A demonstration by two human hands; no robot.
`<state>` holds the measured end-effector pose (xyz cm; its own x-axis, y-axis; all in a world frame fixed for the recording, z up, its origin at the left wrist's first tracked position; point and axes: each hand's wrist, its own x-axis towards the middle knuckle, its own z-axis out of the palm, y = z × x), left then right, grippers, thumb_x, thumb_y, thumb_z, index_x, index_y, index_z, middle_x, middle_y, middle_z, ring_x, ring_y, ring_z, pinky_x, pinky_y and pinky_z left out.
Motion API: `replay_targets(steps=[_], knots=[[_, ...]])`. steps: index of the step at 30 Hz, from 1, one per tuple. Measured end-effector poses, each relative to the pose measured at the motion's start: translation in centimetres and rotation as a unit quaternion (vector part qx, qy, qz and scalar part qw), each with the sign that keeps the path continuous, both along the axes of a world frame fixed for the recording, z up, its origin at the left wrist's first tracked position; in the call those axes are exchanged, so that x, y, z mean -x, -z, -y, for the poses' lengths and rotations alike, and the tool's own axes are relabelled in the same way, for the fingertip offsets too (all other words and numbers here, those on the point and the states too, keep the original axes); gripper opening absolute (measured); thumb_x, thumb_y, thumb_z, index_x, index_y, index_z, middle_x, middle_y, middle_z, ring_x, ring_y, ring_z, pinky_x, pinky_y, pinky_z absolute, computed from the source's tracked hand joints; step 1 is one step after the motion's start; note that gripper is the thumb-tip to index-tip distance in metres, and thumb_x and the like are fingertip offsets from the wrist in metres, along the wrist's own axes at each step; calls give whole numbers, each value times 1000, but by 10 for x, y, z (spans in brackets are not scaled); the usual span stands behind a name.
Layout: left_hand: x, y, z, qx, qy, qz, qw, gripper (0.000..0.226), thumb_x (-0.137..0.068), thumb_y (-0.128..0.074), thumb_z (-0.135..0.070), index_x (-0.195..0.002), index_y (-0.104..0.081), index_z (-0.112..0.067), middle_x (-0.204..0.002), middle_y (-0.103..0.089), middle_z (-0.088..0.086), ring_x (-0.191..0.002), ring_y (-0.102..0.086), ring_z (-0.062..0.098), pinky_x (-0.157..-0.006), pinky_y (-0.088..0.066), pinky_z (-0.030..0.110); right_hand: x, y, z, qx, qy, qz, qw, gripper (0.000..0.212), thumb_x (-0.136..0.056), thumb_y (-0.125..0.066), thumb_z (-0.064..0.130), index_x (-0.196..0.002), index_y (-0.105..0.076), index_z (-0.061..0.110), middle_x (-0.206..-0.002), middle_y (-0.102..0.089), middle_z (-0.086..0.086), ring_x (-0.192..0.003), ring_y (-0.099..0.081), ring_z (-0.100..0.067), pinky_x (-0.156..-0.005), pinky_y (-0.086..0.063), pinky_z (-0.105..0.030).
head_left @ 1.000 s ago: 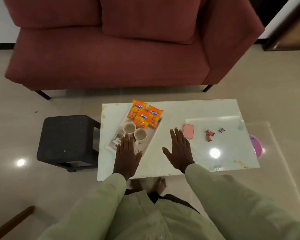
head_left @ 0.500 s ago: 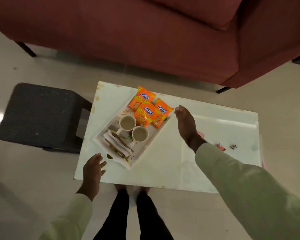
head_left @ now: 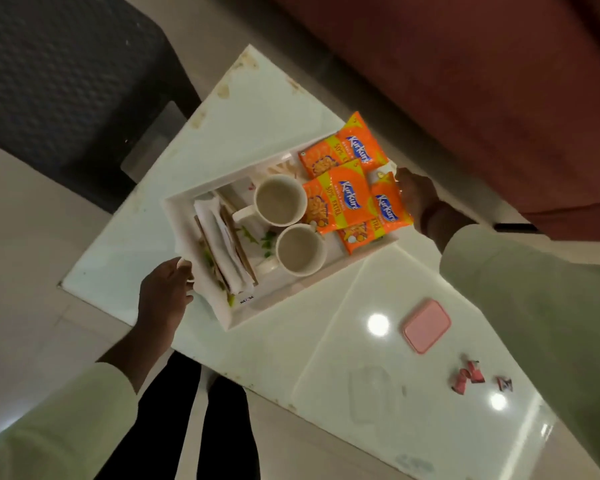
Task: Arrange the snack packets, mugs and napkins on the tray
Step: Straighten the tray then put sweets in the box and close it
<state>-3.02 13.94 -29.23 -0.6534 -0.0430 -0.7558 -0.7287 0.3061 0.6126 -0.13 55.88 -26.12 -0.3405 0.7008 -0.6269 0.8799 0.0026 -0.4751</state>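
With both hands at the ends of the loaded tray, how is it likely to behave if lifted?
The white tray looks rigid, so probably no sagging. The two mugs appear full and may slosh if it tilts. The snack packets overhang the rim by the right hand and could slide off.

A home living room: a red sofa behind a low white coffee table on tiled floor.

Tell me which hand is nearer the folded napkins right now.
Left. The left hand grips the tray edge right beside the napkins; the right hand is at the far end, past the mugs.
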Motion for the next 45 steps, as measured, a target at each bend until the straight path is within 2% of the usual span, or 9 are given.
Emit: replay_targets(steps=[2, 5, 7, 13, 20, 30, 35, 42, 45], knots=[[-1, 7, 1, -8, -15, 3, 1000, 21, -96, -54, -24, -79, -65, -26, -81, -65, 5, -79, -65, 21, -67, -54, 32, 9, 9, -3, 4, 17, 12, 1000, 30, -101, -42, 47, -82, -55, 27, -88, -65, 1, -74, -61, -16, -77, -47, -32], [-2, 9, 1, -21, -53, 18, 998, 17, -96, -57, -24, -83, -67, -22, -82, -67, 6, -80, -69, 20, -68, -55, 31, 17, 11, -1, 48, 15, 14, 999, 51, -100, -36, 56, -129, -57, 20, -123, -66, -6, -106, -66, -26, -98, -51, -42], [-2, 9, 3, -26, -60, 16, 998, 16, -97, -57, -22, -85, -67, -20, -81, -69, 5, -75, -71, 15, -65, -57, 28, 19, 9, -1, 57, 30, 27, 998, 57, -100, -33, 57, -137, -52, 18, -131, -63, -9, -113, -64, -29, -103, -48, -46], [8, 4, 10, -14, 10, -31, 999, 15, -98, -57, -24, -94, -69, -16, -74, -72, -4, -68, -72, 4, -58, -57, 17, 13, -2, 4, 55, 62, 19, 996, 55, -101, -32, 55, -140, -49, 19, -135, -60, -6, -111, -62, -24, -99, -48, -40], [72, -20, 4, -23, 137, -93, 986, 17, -99, -56, -31, -91, -70, -27, -93, -72, 9, -89, -70, 26, -80, -57, 40, -57, -5, 22, 96, 166, -38, 981, 62, -99, -31, 61, -127, -63, 15, -122, -67, -15, -110, -64, -33, -103, -47, -51], [174, -21, -54, 18, 282, -151, 947, 14, -97, -58, -22, -107, -66, -16, -100, -69, 15, -83, -63, 19, -88, -55, 46, -139, 8, 102, 146, 351, -137, 915, 57, -98, -35, 61, -121, -66, 19, -115, -72, -10, -109, -66, -28, -103, -47, -50], [191, -11, -72, 58, 313, -137, 938, 32, -98, -56, -27, -124, -63, -10, -117, -65, 13, -106, -63, 28, -97, -52, 49, -147, 20, 118, 151, 377, -165, 899, 54, -97, -33, 63, -117, -67, 25, -109, -74, -5, -105, -69, -23, -101, -49, -47], [193, 6, -71, 73, 307, -115, 942, 28, -97, -58, -26, -120, -65, -11, -117, -65, 13, -109, -62, 30, -99, -51, 50, -145, 30, 120, 152, 384, -148, 899, 54, -95, -32, 67, -105, -70, 31, -93, -78, 3, -91, -73, -20, -72, -57, -37], [192, 11, -70, 73, 309, -119, 941, 21, -98, -58, -25, -113, -68, -16, -107, -66, 6, -107, -63, 28, -98, -51, 49, -145, 32, 121, 155, 384, -149, 898, 57, -95, -32, 67, -112, -69, 28, -100, -77, -2, -94, -73, -23, -78, -58, -40]])
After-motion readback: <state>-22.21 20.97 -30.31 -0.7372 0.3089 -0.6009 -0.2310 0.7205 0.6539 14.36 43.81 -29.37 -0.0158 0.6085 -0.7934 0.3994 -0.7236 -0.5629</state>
